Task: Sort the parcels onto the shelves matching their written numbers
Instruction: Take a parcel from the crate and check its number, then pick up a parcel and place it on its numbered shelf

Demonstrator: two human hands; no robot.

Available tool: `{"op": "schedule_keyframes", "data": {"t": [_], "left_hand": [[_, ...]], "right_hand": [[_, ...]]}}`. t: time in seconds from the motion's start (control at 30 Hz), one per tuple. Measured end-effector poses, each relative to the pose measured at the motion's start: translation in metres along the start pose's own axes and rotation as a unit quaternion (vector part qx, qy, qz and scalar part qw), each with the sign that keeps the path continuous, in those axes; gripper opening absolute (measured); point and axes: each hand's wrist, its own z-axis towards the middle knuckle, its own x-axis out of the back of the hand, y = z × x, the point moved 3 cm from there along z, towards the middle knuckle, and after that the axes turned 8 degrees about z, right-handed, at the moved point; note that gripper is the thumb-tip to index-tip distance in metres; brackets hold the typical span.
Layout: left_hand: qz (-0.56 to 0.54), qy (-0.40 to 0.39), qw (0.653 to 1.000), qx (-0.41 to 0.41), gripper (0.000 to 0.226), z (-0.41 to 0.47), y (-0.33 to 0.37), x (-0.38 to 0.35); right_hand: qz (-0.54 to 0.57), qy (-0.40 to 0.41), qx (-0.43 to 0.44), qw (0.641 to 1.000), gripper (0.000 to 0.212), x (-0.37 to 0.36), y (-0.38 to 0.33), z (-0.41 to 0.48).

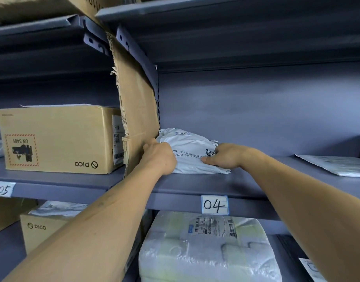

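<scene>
parcel 04 held at both ends on shelf 04

the left grip, a bare hand seen from its back, is curled round the left end of the parcel, its knuckles against the cardboard divider; the fingertips are hidden behind the bag. the right grip closes on the parcel's right end, thumb lying along the front face near the printed code, fingers bent over the top. both forearms reach up from the lower corners of the view.

the parcel is a soft white plastic bag with printed text, crumpled, lying on the shelf in the back left corner, touching the divider. a small tag on its top reads 04, upside down. on the front lip of this shelf, just below the parcel and a little to the right, a label reads 04.

further right on the same shelf, well apart from the parcel, lies a flat white mailer.

left of the divider, on the neighbouring shelf, stands a brown box marked pico, its print upside down. a label reading 05 sits on that shelf's lip.

below shelf 04 rests a large bundle in cloudy plastic with a shipping label on top. to its left stands another pico box, partly hidden by the left forearm.
</scene>
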Motion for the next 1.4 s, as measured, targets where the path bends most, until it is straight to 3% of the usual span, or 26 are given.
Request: {"op": "schedule_keyframes", "data": {"t": [0.13, 0.23, 0.43, 0.53, 0.87, 1.03, 1.4], "left_hand": [[-0.031, 0.006, 0.999, -0.022, 0.032, -0.005, -0.006, 0.002], [-0.048, 0.003, 0.998, -0.043, 0.032, -0.019, -0.010, 0.004], [-0.052, 0.049, 0.994, -0.086, 0.023, -0.055, -0.013, 0.012], [-0.078, 0.076, 0.990, -0.095, 0.033, -0.081, -0.015, 0.019], [-0.205, 0.103, 0.963, -0.144, 0.036, -0.185, -0.016, 0.011], [-0.253, 0.025, 0.956, -0.149, 0.042, -0.240, -0.010, -0.024], [-0.320, -0.173, 0.912, -0.188, 0.049, -0.349, 0.049, -0.090]], "right_hand": [[0.006, 0.020, 0.014, 1.000, 0.057, 0.003, -0.003, -0.018], [0.010, 0.039, 0.020, 0.999, 0.033, 0.003, -0.003, -0.037], [0.001, 0.111, 0.006, 0.994, 0.039, -0.003, -0.006, -0.083], [0.027, 0.159, 0.010, 0.987, 0.044, -0.007, -0.007, -0.111], [0.100, 0.287, 0.004, 0.953, 0.035, -0.054, -0.007, -0.222], [0.133, 0.245, -0.053, 0.959, 0.054, -0.102, 0.017, -0.275], [0.183, 0.169, -0.207, 0.946, 0.061, -0.157, 0.107, -0.390]]}}
